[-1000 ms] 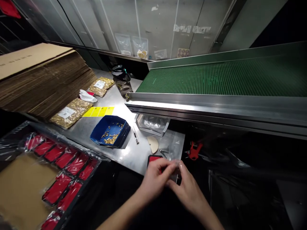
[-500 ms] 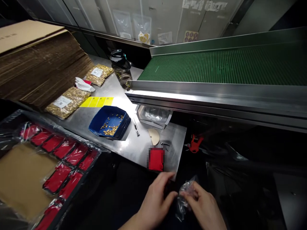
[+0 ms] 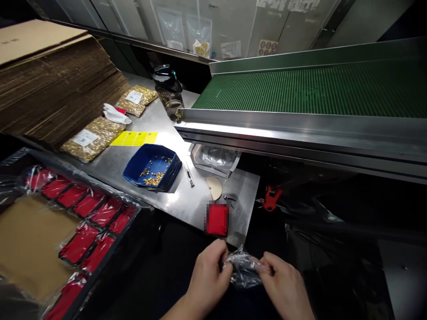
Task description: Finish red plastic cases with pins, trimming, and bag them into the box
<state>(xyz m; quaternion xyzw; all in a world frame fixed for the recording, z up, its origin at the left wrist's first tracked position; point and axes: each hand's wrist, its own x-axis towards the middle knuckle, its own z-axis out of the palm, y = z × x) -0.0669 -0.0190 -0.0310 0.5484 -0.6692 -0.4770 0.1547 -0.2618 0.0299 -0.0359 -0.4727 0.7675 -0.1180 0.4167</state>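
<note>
Both my hands hold a small crinkled clear plastic bag (image 3: 244, 268) just in front of the steel table's near edge. My left hand (image 3: 208, 280) pinches its left end and my right hand (image 3: 285, 286) grips its right end, stretching it between them. A red card (image 3: 217, 219) lies on the steel table (image 3: 187, 209) just beyond the bag. Farther back sits a blue tray (image 3: 151, 166) with small gold pieces inside.
A green conveyor belt (image 3: 310, 91) runs along the right. Stacked flat cardboard (image 3: 50, 89) fills the left. A black crate (image 3: 66, 222) lined with red packets stands at lower left. Gold-filled bags (image 3: 90, 140), yellow labels (image 3: 133, 138), a dark jar (image 3: 168, 91), a red clip (image 3: 271, 198) lie around.
My hands drew back from the table's edge toward me. The plastic bag, first held by my right hand alone, is now gripped and stretched by both hands.
</note>
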